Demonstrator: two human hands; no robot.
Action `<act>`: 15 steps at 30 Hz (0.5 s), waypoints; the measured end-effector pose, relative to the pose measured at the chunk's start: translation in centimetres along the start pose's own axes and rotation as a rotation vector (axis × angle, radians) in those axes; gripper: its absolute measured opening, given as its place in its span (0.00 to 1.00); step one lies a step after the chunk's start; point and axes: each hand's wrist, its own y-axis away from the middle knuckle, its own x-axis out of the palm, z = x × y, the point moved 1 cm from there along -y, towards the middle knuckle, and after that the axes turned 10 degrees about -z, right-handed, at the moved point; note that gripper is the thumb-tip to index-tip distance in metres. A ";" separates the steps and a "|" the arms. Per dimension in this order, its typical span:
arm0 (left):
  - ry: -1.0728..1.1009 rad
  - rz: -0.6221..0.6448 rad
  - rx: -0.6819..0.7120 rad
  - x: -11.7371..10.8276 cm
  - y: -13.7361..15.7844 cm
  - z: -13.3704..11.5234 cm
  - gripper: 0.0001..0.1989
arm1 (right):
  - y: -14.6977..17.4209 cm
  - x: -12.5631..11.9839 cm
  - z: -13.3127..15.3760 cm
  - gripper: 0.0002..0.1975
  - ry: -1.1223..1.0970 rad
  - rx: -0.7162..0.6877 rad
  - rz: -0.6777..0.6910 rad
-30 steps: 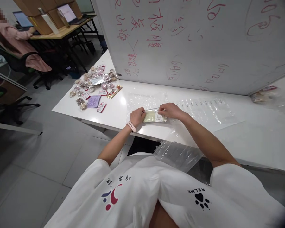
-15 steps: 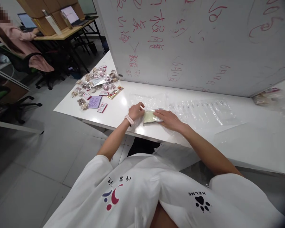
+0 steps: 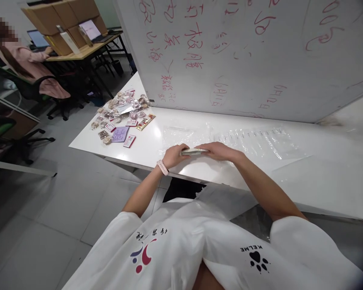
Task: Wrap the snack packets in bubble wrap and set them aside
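Note:
Between my two hands is a flat pale-green packet (image 3: 195,152), tilted so that mostly its thin edge faces me. My left hand (image 3: 176,156) grips its left end, thumb on the near side. At the right end, my right hand (image 3: 219,151) holds it with the fingers wrapped round. What the packet contains I cannot make out. Just beyond my hands, a clear plastic bag (image 3: 181,135) lies flat on the white table (image 3: 145,151). Further right lies a row of clear plastic sleeves (image 3: 257,141).
Small wrapped snacks (image 3: 117,108) crowd the table's left end, beside a purple packet (image 3: 120,134), red-and-white cards (image 3: 129,141) and a gold packet (image 3: 145,122). A whiteboard (image 3: 230,80) stands along the back. A person (image 3: 24,60) sits at a desk at far left.
The packet lay nearly flat with its green face up; now it is tipped edge-on. My left hand has closed round its left end, and my right hand has shifted from its top to its right end.

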 end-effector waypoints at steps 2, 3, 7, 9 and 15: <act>0.088 -0.004 -0.031 -0.9 -1.0 1.2 0.16 | -0.8 -1.6 -0.3 0.18 -0.112 0.050 0.062; 0.117 -0.017 -0.059 -1.3 -1.8 1.7 0.18 | -1.3 -2.3 -0.7 0.21 -0.171 0.091 0.067; 0.181 -0.032 -0.257 -1.9 -4.6 3.7 0.19 | -3.7 -3.4 -3.6 0.30 -0.273 0.487 -0.108; 0.205 0.019 -0.336 -1.5 -5.5 4.4 0.18 | -4.4 -3.3 -5.3 0.27 -0.154 0.644 -0.267; 0.230 0.076 -0.285 -0.8 -6.4 5.1 0.14 | -5.9 -2.5 -8.1 0.32 -0.018 0.438 -0.315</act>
